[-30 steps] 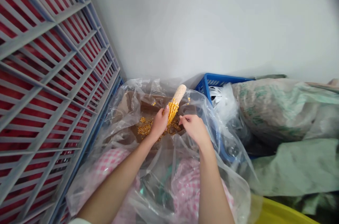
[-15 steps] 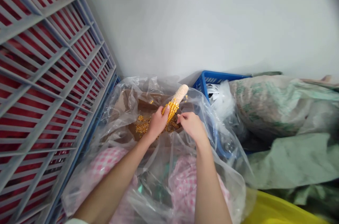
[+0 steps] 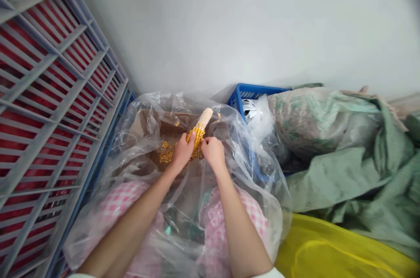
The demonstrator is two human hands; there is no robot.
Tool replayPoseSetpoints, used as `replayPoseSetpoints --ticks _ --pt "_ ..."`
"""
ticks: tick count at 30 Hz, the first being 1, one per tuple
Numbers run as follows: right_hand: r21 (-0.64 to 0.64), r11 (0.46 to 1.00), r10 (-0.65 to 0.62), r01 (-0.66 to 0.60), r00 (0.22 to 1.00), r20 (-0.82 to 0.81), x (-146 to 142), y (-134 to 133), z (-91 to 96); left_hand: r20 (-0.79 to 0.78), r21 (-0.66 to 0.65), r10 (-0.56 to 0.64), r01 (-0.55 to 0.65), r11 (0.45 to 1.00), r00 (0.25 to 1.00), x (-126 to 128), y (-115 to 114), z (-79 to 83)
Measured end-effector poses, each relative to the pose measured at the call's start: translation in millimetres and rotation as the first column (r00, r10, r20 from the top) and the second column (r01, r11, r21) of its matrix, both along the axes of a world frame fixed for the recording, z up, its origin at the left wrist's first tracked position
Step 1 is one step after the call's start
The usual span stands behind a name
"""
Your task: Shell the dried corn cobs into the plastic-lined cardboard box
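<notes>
My left hand [image 3: 181,152] is wrapped round the lower end of a corn cob [image 3: 199,127], which points up and to the right. Its top half is bare and pale, and the lower half still carries yellow kernels. My right hand [image 3: 213,152] is closed against the cob's kernelled part, fingers pinching at the kernels. Loose kernels [image 3: 166,155] lie below in a brown cardboard box [image 3: 147,122] lined with a clear plastic sheet [image 3: 249,168].
A grey and red slatted crate wall [image 3: 49,107] rises on the left. A blue plastic crate [image 3: 249,94] stands behind the box, with greenish woven sacks [image 3: 328,151] to the right. A yellow tub [image 3: 328,251] sits at bottom right. Pink checked cloth [image 3: 226,230] covers my lap.
My right hand has closed the gap and now touches the cob's kernels. The view has shifted, so everything sits further left in the picture.
</notes>
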State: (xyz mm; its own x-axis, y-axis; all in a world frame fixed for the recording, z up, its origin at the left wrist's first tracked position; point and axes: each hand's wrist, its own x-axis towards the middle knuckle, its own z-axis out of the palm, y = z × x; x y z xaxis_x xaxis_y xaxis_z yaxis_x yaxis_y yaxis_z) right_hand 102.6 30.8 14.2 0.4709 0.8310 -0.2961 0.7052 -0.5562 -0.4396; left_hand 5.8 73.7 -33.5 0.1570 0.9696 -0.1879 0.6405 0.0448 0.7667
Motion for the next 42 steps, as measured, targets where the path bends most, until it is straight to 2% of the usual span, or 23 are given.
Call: replayPoseSetpoints --ticks 4,7,9,12,15,18,21,27,32,36,42 --pt "0.013 0.998 -0.059 0.059 0.998 0.013 -17 -1 -7.3 0.115 -0.033 0.093 -0.09 0.995 0.989 1 -2 2.8" --pt "0.03 0.995 -0.1 0.098 0.993 0.057 -27 -1 -7.2 0.27 -0.146 0.174 -0.139 0.98 0.947 4 -3 8.6" --pt "0.029 0.996 -0.089 0.087 0.991 0.098 -28 0 -3.5 0.387 -0.28 0.205 -0.097 0.955 0.899 5 -2 12.4" --pt "0.014 0.999 -0.031 0.029 0.987 0.158 -23 2 5.9 0.509 -0.469 0.252 0.02 0.883 0.823 3 3 18.9" --pt "0.007 1.0 0.008 -0.01 0.982 0.19 -15 3 16.7 0.577 -0.525 0.295 0.07 0.848 0.761 -1 10 27.7" --pt "0.015 1.0 0.016 -0.018 0.983 0.181 -9 2 25.9 0.605 -0.52 0.311 0.068 0.851 0.733 -3 15 36.7" --pt "0.061 0.998 0.01 -0.019 0.99 0.137 -1 -3 32.0 0.618 -0.477 0.284 0.063 0.877 0.733 -3 14 41.6" --pt "0.17 0.983 0.077 -0.071 0.997 -0.026 13 -10 37.6 0.657 -0.363 0.146 0.14 0.921 0.739 1 9 41.1" --pt "0.211 0.977 0.057 -0.044 0.997 -0.052 16 -11 41.5 0.636 -0.313 0.093 0.146 0.938 0.766 2 7 41.1" --pt "0.201 0.978 0.059 -0.046 0.997 -0.055 18 -11 43.8 0.583 -0.28 0.053 0.139 0.95 0.811 4 5 41.4" --pt "0.16 0.987 0.033 -0.027 0.999 -0.033 22 -13 47.1 0.568 -0.256 0.037 0.134 0.957 0.822 7 4 39.0"
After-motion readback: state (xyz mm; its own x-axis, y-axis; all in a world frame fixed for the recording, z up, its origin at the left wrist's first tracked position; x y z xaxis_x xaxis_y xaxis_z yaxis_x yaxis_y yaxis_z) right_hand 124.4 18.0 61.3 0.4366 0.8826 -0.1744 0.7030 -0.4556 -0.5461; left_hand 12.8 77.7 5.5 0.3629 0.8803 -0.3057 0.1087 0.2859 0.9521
